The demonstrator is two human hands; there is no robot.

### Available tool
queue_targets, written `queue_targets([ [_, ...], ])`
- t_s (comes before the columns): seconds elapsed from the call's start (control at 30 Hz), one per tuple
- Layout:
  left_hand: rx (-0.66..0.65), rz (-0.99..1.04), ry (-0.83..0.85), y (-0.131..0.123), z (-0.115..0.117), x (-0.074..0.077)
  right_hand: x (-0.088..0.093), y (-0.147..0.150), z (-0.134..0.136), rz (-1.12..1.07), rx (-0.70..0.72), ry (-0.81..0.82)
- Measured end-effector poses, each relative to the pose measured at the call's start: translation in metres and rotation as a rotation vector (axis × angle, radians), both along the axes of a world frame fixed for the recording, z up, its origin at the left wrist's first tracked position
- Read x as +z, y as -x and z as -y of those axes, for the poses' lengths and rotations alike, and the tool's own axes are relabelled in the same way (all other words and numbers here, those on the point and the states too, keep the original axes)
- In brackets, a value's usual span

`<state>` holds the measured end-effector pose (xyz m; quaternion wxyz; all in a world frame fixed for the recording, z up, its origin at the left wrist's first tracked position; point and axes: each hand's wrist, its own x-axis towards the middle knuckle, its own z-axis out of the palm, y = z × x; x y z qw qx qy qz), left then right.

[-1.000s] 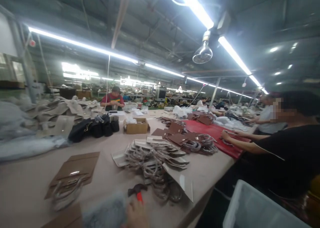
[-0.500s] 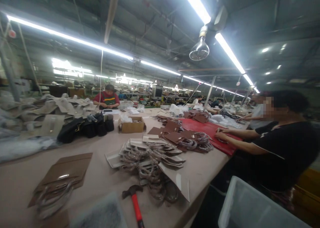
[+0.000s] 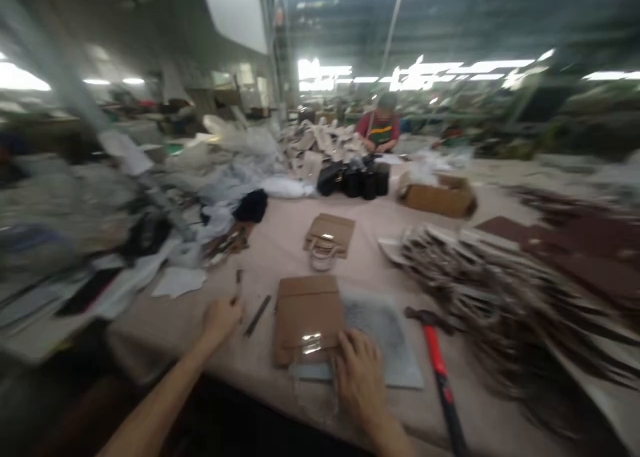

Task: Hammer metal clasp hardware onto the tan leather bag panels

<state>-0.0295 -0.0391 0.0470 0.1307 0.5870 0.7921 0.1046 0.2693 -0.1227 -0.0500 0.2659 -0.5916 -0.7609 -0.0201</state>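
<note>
"Head view: where do we have the brown bag (image 3: 306, 310)?"

"Flat in front of us on the bench (image 3: 273, 253), partly over a grey slab (image 3: 393, 340), its shiny clasp (image 3: 311, 343) at the end nearer us."

"And our right hand (image 3: 361, 363)?"

"Its fingers rest on the bag's near right corner. With this blur we can't tell if that grip is pinched together or apart."

"Our left hand (image 3: 223, 320)?"

"Fingertips at a slim dark tool (image 3: 239, 281); we can't tell whether the grip is clamped on it. Between that hand and the bag lies a dark strip (image 3: 258, 315)."

"What else do we see?"

"Right of the slab, a hammer (image 3: 439, 367) with a red and black handle, then a heap of bag pieces (image 3: 465, 270). Beyond our bag lies another bag (image 3: 331, 231), handles toward us."
</note>
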Motion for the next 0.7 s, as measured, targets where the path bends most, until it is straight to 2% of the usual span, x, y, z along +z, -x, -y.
queue_targets([
  [0.1,0.096,-0.14,0.154,0.047,-0.017,-0.023,-0.009,-0.003,-0.011,-0.075,0.09,0.058],
  [0.2,0.104,-0.185,0.15,0.053,-0.018,-0.042,-0.009,-0.008,-0.013,-0.035,0.106,0.029],
  [0.3,0.013,-0.202,0.017,0.03,-0.004,-0.049,-0.005,-0.012,-0.015,0.021,0.079,-0.004],
  [0.37,-0.17,-0.13,-0.113,0.006,0.01,-0.049,-0.002,-0.015,-0.022,0.055,0.12,0.002],
  [0.43,-0.427,-0.002,-0.183,-0.022,0.024,-0.049,0.004,-0.016,-0.035,0.092,0.234,0.032],
  [0.47,-0.54,0.04,-0.179,-0.035,0.029,-0.049,0.007,-0.017,-0.042,0.111,0.303,0.055],
  [0.53,-0.663,0.026,-0.137,-0.058,0.036,-0.05,0.014,-0.018,-0.057,0.146,0.425,0.105],
  [0.6,-0.705,-0.048,-0.079,-0.072,0.035,-0.052,0.019,-0.019,-0.069,0.174,0.52,0.142],
  [0.7,-0.774,-0.111,0.001,-0.076,0.025,-0.052,0.022,-0.022,-0.079,0.207,0.645,0.167],
])
